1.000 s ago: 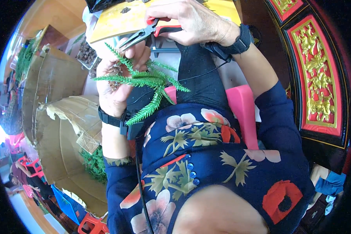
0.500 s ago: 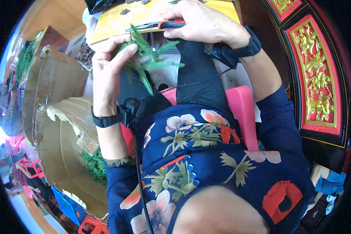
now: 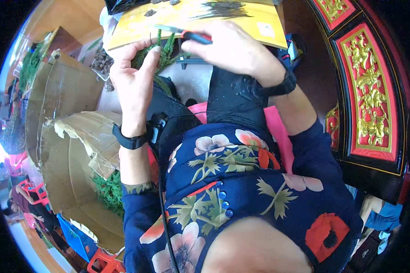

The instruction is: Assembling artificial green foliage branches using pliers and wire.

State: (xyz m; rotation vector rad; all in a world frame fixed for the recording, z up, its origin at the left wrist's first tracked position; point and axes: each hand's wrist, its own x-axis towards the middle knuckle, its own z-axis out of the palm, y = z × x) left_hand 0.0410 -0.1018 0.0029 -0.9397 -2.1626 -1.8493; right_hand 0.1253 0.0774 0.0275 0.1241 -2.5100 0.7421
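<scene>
My left hand (image 3: pixel 134 77) is closed, pinching a green artificial pine sprig (image 3: pixel 167 51) between thumb and fingers. Its needled branches fan out to the right, and a thin dark stem end sticks up by the fingertips. In my right hand (image 3: pixel 234 50) is a pair of pliers (image 3: pixel 197 37) with red and black handles. The plier jaws point left, just above the sprig's top, seemingly apart from it. Both hands are over my lap at the near edge of a yellow tabletop (image 3: pixel 259 16).
Several thin dark stems (image 3: pixel 223 9) and small brown cones (image 3: pixel 149 13) lie on the tabletop. To my left stands a torn cardboard box (image 3: pixel 73 98) holding green sprigs (image 3: pixel 109 193); a tray of brown cones (image 3: pixel 101 63) is beyond it. A carved red-and-gold panel (image 3: pixel 371 91) is on the right.
My right hand has come nearer to me, with the plier jaws now tilted up. The sprig has turned in my left hand, its branches pointing more upward. More of the tabletop shows.
</scene>
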